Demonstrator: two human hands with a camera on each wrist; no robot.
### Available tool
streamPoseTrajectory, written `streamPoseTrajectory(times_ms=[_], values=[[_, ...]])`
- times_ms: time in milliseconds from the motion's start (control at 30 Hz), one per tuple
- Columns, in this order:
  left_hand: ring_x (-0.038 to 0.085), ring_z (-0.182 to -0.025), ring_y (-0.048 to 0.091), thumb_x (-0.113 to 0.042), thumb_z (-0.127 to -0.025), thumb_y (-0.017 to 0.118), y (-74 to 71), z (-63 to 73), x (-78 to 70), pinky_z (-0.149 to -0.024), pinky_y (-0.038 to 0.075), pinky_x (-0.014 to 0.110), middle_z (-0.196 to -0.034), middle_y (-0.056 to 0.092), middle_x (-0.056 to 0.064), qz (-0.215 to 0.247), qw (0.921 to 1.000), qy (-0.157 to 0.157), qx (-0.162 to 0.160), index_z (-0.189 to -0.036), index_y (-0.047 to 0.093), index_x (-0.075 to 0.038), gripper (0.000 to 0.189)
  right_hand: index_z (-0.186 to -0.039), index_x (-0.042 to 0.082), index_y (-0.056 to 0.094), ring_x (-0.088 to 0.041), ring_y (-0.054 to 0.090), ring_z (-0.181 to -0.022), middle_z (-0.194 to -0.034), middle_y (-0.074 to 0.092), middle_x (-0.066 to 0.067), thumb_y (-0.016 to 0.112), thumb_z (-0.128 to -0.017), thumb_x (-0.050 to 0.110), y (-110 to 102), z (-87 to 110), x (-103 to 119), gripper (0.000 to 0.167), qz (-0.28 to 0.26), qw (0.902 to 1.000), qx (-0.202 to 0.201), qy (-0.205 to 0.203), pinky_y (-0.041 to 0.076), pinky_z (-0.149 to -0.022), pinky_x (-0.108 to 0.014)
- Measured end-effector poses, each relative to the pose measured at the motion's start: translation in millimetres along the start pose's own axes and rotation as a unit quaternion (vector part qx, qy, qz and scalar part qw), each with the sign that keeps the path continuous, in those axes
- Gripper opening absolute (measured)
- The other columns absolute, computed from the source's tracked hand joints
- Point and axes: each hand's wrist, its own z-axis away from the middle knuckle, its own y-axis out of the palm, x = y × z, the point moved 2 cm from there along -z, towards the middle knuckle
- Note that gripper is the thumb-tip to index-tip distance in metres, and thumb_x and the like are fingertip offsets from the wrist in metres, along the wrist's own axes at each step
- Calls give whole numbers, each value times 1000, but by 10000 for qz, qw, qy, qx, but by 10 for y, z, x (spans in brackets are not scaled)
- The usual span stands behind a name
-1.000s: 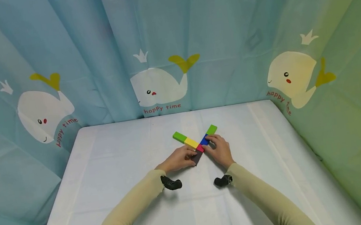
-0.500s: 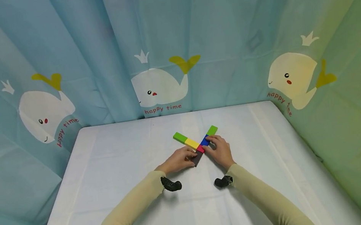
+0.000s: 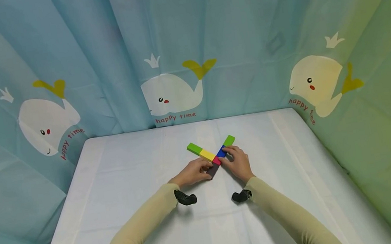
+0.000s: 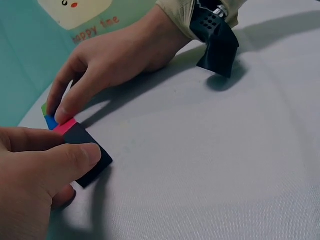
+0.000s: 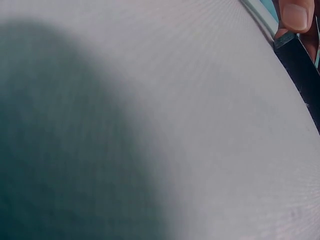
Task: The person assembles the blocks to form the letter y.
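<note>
Coloured blocks lie on the white-covered table in a Y shape. My left hand [image 3: 195, 171] holds the black block [image 3: 214, 169], which forms the stem; its thumb lies across the block in the left wrist view. A small red block [image 3: 216, 160] sits at the junction. From there the left arm runs through a yellow block [image 3: 207, 156] to a green block [image 3: 194, 148]. Along the right arm are a blue block [image 3: 221, 151] and another green block [image 3: 229, 140]. With thumb and fingers, my right hand [image 3: 240, 165] pinches the blue block, its thumb tip close to the red one.
The white cloth [image 3: 141, 163] covers the table around the blocks. Behind it hangs a blue curtain [image 3: 251, 89] printed with whales. A black wrist device [image 3: 186, 198] sticks out from the left sleeve, and a second wrist device [image 3: 241, 196] from the right sleeve.
</note>
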Motion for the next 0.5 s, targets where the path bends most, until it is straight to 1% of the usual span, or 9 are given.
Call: streamPoseTrajectory(times_ms=[167,500], values=[[13,-104,60,-18,-88,75,-2,-7,4,-86,49,23,-119,59,7,122,9999,6,-35,-129,61,-5,45,-125,6,66,-34,48,-125,-131,57,-15,72,-89,33,-6,-5,4,45,0,10000,24,-4,33,-98,-54],[12,-102,60,-18,-88,75,-2,-7,-9,-86,49,22,-118,60,6,148,9999,-16,-48,-129,60,-6,45,-125,6,66,-34,48,-126,-131,57,-15,73,-89,33,-1,-3,-6,46,7,10000,8,-14,33,-98,-55]])
